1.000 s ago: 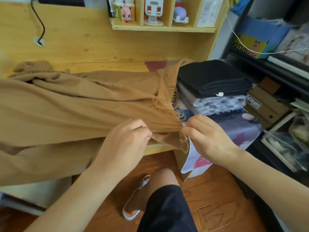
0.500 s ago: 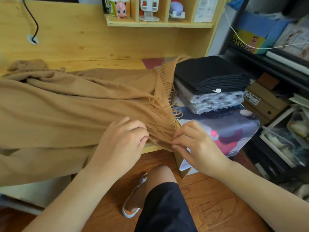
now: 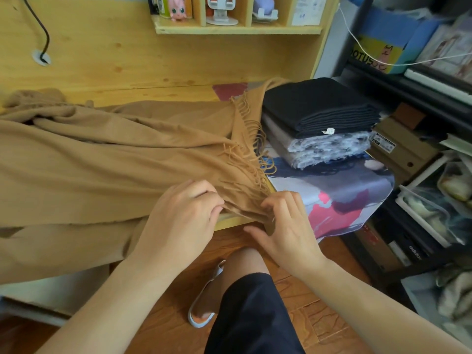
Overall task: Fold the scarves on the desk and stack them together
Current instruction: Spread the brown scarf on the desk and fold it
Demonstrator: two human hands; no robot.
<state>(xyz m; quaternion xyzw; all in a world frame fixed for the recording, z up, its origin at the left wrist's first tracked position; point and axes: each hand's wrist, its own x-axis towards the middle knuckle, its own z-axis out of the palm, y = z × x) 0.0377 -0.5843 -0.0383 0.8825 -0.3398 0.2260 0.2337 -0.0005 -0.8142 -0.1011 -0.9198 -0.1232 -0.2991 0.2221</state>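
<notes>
At the desk edge (image 3: 231, 221), both hands pinch the scarf (image 3: 102, 169) corner.

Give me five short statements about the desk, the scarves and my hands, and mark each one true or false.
1. Both hands pinch the fringed end of the camel-brown woollen scarf, left hand and right hand. True.
2. The folded black scarf lies on top of the folded grey mottled scarf. True.
3. The brown scarf is already folded onto that stack. False: it lies spread over the wooden desk, partly hanging off the front edge.
4. The pink round figurine stands on the desktop. False: it stands on the shelf above.
5. The black cable runs into a hole in the desk's back panel. True.
</notes>
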